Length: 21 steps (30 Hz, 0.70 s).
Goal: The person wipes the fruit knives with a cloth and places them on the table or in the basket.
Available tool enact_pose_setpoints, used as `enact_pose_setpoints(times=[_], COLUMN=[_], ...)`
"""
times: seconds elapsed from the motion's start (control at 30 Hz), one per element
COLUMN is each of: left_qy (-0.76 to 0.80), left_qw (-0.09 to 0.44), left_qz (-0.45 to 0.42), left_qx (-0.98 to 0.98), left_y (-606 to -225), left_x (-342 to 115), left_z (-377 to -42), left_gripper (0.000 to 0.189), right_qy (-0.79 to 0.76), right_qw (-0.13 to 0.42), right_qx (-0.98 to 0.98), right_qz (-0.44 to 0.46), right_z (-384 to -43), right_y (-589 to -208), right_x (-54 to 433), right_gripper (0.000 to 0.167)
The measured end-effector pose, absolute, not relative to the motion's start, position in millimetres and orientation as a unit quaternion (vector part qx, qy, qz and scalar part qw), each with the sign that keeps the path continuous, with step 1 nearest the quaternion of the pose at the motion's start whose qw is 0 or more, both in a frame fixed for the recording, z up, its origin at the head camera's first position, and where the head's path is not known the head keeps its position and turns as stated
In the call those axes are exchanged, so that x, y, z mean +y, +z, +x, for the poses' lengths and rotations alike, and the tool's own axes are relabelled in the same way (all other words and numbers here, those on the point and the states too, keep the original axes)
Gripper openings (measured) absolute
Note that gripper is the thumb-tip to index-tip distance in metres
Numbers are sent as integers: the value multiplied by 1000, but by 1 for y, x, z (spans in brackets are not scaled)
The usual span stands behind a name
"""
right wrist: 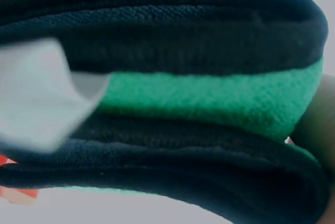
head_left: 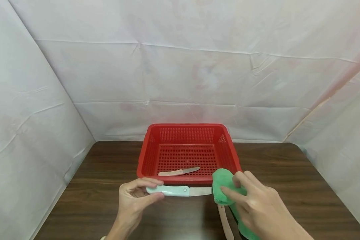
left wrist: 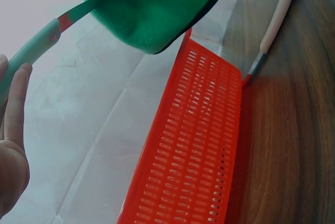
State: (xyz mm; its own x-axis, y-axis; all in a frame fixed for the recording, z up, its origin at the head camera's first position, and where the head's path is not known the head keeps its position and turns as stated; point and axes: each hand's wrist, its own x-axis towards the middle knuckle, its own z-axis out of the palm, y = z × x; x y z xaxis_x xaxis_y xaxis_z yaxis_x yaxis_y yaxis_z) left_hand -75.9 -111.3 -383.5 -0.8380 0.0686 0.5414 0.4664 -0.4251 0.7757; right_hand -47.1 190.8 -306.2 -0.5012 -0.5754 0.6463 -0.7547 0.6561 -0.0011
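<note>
In the head view my left hand (head_left: 132, 205) grips the mint-green handle of a small knife (head_left: 171, 191), held level with its blade to the right. My right hand (head_left: 258, 201) pinches a green cloth (head_left: 223, 186) with dark edging, folded over the blade's far end, so the tip is hidden. The left wrist view shows the same blade running into the cloth (left wrist: 157, 9). Layers of cloth (right wrist: 209, 96) fill the right wrist view. Below the hands, a second knife with a pale pink handle (head_left: 225, 223) lies on the table, its blade hidden in the head view.
Just beyond the hands sits a red plastic basket (head_left: 187, 125) with perforated sides. Inside, near its front wall, lies a pale pink-handled knife (head_left: 175, 172). The dark wooden table (head_left: 108, 173) meets white sheeting (head_left: 183, 73) at the back and sides.
</note>
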Motion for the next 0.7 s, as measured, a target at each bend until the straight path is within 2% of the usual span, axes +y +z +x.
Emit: enact_pose_setpoints(times=[0.2, 0.43, 0.53, 0.7], left_qy=[-794, -790, -789, -791], left_qw=[121, 118, 117, 111], left_qz=[-252, -267, -275, -281], left_qx=[-539, -540, -537, -532], left_y=[-381, -383, -384, -384], left_x=[-114, -112, -110, -107], left_z=[-75, -76, -77, -78], left_gripper=[31, 32, 31, 30], right_qy=[171, 170, 170, 164], right_qw=[375, 372, 390, 387], right_qx=[-820, -829, -818, -815], right_qz=[397, 381, 386, 399], right_z=[-51, -49, -50, -52], right_y=[-299, -288, -284, -280], right_x=[196, 196, 189, 174], right_gripper=[45, 47, 46, 44])
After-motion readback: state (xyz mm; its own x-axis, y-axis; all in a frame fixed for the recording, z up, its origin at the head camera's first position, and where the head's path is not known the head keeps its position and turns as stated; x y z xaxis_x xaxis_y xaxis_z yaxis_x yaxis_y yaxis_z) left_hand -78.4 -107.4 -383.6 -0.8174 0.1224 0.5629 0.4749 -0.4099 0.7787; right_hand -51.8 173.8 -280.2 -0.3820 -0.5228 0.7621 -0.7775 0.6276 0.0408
